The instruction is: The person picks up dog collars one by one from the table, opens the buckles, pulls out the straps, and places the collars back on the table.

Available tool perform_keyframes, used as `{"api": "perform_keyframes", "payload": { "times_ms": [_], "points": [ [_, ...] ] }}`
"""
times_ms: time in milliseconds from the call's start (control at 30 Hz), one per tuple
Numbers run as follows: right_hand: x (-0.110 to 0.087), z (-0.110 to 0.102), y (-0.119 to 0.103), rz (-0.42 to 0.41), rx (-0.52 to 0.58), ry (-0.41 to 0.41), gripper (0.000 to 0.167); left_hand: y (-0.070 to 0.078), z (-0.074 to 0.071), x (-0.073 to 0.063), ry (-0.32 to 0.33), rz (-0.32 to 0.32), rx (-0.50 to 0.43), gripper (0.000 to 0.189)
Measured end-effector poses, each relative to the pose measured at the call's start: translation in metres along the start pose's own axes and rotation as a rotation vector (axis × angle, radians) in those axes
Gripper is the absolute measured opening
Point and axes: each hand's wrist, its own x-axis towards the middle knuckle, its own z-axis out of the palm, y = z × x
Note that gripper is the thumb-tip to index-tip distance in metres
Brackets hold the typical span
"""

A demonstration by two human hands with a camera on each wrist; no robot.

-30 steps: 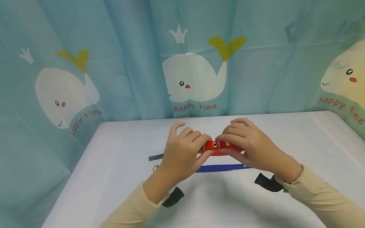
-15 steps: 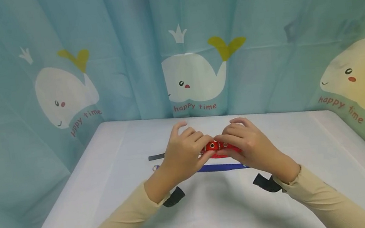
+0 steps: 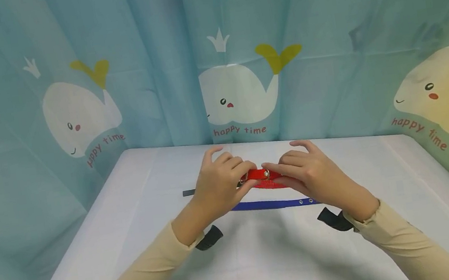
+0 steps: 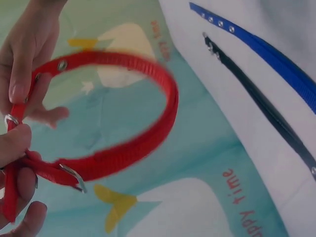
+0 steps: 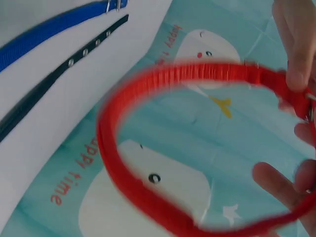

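Observation:
Both hands hold a red collar [image 3: 260,174] above the far half of the table. It is bent into a loop, which shows whole in the left wrist view, with metal eyelets, a silver ring and a buckle. My left hand [image 3: 221,183] pinches the strap between thumb and fingers on the buckle side. Opposite it, my right hand [image 3: 312,170] pinches the strap just right of a metal ring [image 3: 266,173]. Fingers hide part of the fastening. Below the hands, a blue collar [image 3: 265,205] lies flat on the table.
A dark collar [image 4: 266,108] lies on the white table [image 3: 243,271] alongside the blue one, mostly hidden by the hands in the head view. A blue curtain [image 3: 171,71] with whale prints hangs behind the table's far edge.
My hands have drawn slightly apart and risen a little, with the red collar still held. The right fingers have moved along the strap to beside the ring. The blue collar lies where it was.

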Motion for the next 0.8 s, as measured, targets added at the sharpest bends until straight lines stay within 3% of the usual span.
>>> {"api": "perform_keyframes", "payload": {
  "times_ms": [167, 333, 467, 567, 800],
  "points": [
    [-0.0018, -0.001, 0.0008, 0.023, 0.029, -0.022, 0.026, 0.0021, 0.001, 0.0006, -0.015, -0.008, -0.012, 0.023],
    [0.0011, 0.0048, -0.0034, -0.003, 0.036, 0.026, 0.023, 0.0057, 0.0044, 0.0012, -0.04, 0.021, -0.022, 0.02],
    [-0.0014, 0.0045, -0.003, -0.006, -0.007, 0.044, 0.026, 0.0025, 0.0063, -0.0027, -0.029, -0.007, 0.003, 0.02],
    [-0.0027, 0.0041, -0.0027, -0.005, -0.027, 0.021, 0.02, 0.0004, 0.0073, -0.0047, -0.018, -0.022, 0.004, 0.021],
    [-0.0008, 0.0065, -0.002, 0.002, -0.063, -0.009, 0.027, 0.0008, 0.0071, -0.0024, -0.007, -0.003, -0.004, 0.024]
  ]
}}
